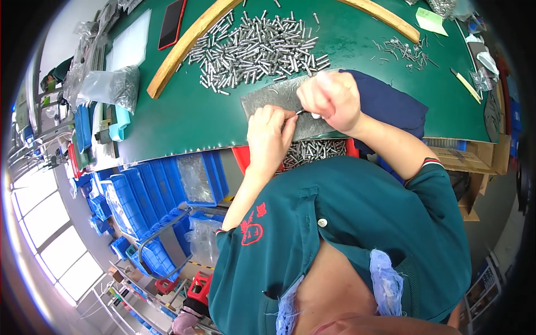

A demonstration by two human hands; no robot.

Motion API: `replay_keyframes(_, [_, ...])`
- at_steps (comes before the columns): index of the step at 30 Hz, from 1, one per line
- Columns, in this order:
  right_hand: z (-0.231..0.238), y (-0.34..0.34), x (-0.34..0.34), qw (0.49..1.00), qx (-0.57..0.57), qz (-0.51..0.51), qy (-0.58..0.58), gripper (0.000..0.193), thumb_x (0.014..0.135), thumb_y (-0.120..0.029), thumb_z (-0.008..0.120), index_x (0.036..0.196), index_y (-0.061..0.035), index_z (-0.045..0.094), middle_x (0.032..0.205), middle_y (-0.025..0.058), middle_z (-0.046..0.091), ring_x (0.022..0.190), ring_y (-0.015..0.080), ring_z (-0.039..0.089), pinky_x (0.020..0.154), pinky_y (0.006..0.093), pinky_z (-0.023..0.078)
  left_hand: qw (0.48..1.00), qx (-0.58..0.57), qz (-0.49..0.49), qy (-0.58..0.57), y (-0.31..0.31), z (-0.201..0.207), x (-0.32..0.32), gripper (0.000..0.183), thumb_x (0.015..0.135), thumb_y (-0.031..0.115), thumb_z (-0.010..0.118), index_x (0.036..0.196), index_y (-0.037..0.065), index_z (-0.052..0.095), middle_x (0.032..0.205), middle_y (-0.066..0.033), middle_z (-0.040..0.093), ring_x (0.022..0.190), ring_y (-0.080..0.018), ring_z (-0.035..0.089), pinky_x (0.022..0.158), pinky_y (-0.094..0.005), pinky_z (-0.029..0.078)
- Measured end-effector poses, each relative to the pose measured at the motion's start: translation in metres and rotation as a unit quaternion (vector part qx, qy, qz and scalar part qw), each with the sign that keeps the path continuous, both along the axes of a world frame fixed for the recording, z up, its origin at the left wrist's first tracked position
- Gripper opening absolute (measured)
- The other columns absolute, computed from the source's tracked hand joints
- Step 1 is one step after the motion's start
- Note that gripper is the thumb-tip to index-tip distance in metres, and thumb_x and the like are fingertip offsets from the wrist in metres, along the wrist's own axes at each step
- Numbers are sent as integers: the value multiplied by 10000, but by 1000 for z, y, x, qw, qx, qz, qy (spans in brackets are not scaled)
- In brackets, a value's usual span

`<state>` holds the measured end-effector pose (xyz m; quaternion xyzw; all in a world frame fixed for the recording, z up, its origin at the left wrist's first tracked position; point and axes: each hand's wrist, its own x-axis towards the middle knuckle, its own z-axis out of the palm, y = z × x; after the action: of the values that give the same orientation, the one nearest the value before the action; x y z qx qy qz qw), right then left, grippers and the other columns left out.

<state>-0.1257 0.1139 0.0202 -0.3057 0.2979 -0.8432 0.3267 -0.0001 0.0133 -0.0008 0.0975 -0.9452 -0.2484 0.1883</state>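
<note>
Over a grey cloth mat (258, 102) on the green table, my two hands meet. Thumb and fingers of my left hand (269, 134) pinch a small metal pin (300, 112), mostly hidden by the fingertips. Right beside it, my right hand (334, 100) is curled into a fist, slightly blurred; something small and white shows under it, but what it grips cannot be made out. Beyond the mat lies a big heap of short silver metal pins (262, 47). Below my hands, a red bin (241, 156) holds many more small metal pieces.
Curved wooden strips (192, 47) border the heap. Thin metal shavings (410, 53) and a cutter-like tool (466, 85) lie at right. A dark blue cloth (391, 103) sits beside my right wrist. A red-edged phone (172, 23) and plastic bags (111, 89) are at left; blue crates (139, 192) stand below.
</note>
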Motion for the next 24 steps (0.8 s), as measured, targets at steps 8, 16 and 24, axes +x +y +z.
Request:
replay_keyframes(8, [-4,-4,-10,996,37,3,-77,491,919,-228,372,455,-77,308,427,18,343,376,89,293,371,235,252,997,-2,-56,-57,-4,16,-1,99,715,155,653,762,92,593,749,-39,530,725,-217,510,643,-341,377])
replay_keyframes(16, [7,-5,-10,992,68,-18,-103,504,927,-235,289,439,-123,241,392,5,268,345,99,236,363,240,235,993,-91,68,-19,-27,15,-37,90,741,193,629,811,137,621,727,-29,518,726,-207,521,649,-338,382])
replay_keyframes(24, [0,-4,-13,993,21,8,-112,486,920,-227,365,462,-84,281,423,15,304,368,95,262,366,236,248,989,-137,58,-12,-33,9,-46,78,718,179,638,765,128,603,735,-28,514,732,-203,517,648,-342,374])
